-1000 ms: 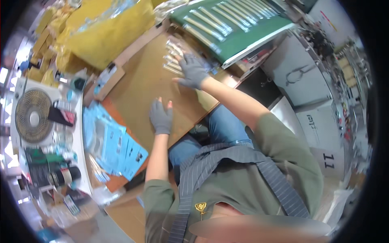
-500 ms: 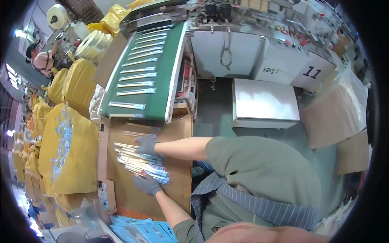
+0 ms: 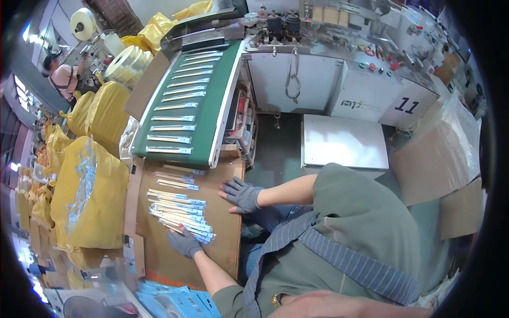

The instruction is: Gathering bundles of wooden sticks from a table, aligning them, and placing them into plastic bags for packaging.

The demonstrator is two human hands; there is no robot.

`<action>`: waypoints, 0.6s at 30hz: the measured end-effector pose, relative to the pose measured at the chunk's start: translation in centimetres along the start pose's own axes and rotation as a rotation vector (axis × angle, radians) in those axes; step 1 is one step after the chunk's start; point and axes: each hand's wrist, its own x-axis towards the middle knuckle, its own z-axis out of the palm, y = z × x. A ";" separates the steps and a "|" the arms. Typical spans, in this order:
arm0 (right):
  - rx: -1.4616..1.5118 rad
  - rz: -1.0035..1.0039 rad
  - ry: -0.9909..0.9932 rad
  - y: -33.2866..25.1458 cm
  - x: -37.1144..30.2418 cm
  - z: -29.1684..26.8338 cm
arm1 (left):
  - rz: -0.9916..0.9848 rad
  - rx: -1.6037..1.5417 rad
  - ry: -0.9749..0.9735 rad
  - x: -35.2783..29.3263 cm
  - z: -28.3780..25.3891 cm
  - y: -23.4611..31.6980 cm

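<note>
Head view: a person in grey gloves leans over a cardboard board point(image 3: 222, 233).
Left hand point(image 3: 184, 243): fingers curled against the near end of the heap of wrapped sticks point(image 3: 177, 214), touching it (whether any are pinched, I cannot tell).
Right hand point(image 3: 242, 194): spread flat, palm down on bare board, apart from the heap.
Heap: left-centre of the board, just below the green conveyor belt point(image 3: 183, 114).
Edges: yellow sacks point(image 3: 87, 201) crowd the left edge.
Open room: bare board between heap and right edge.
</note>
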 end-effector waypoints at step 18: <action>0.027 0.006 -0.064 0.7 0.5 1.4 | 0.056 0.030 0.017 0.1 0.2 -0.2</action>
